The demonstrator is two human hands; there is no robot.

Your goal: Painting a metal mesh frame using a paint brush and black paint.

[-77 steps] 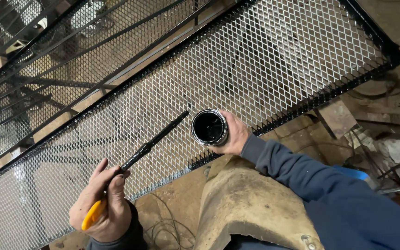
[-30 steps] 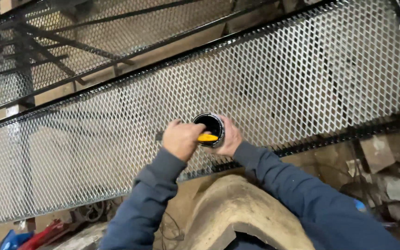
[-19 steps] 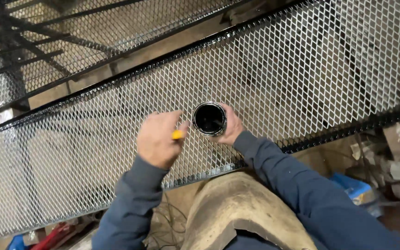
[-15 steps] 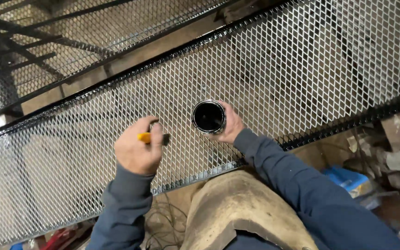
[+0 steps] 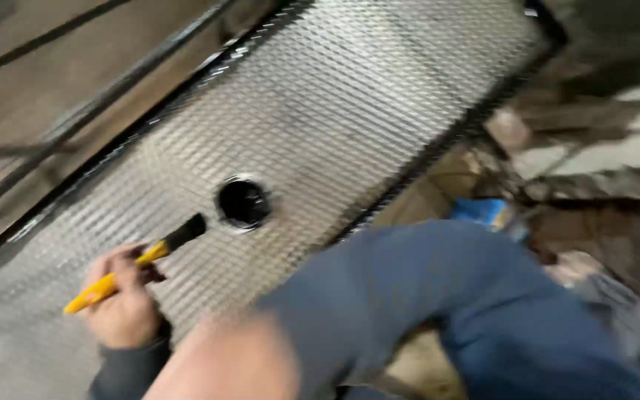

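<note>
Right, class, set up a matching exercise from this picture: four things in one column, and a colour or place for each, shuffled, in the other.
Things:
1. Paintbrush handle
2. Open paint can
3. Expanded metal mesh panel
4. Sleeve

Descriptions:
A. Silvery grey with a black frame
B. Blue, across the lower right
C. Yellow, held in the left hand
D. Round, black inside, standing on the mesh

Pairs: 1-C, 2-D, 3-A, 4-B

Dusty brown floor (image 5: 31,67), rubble and scrap (image 5: 594,148) at right, dim warm light
</note>
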